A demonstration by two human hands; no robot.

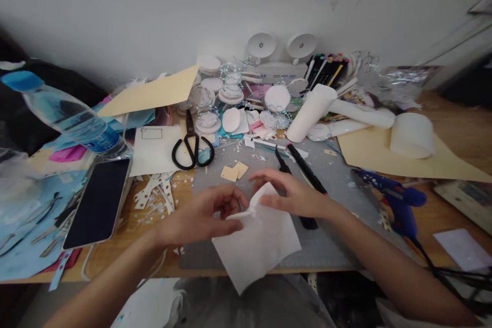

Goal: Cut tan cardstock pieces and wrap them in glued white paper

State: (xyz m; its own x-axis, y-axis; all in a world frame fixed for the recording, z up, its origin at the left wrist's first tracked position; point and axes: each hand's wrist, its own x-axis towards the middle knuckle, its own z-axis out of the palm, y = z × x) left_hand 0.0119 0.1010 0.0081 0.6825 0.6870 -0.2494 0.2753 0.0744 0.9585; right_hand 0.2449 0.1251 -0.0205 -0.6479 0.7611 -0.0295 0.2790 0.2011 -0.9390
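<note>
A white sheet of thin paper [257, 246] hangs between my two hands over the front edge of the grey cutting mat [215, 189]. My left hand [215, 212] pinches its upper left edge between thumb and curled fingers. On the upper right, my right hand [288, 195] grips the same sheet, thumb in front and fingers behind. The sheet's top edge is bunched between the hands, and its lower corner droops past the table edge. Two small tan card pieces [234, 170] lie just beyond. A black marker [305, 166] rests behind my right hand.
Black-handled scissors [191, 143] lie behind my left hand. A phone [98, 202] and a water bottle [73, 118] are at the left. A blue glue gun [400, 200] with its cable sits at the right, near white paper rolls [311, 113]. Paper scraps [157, 192] litter the table.
</note>
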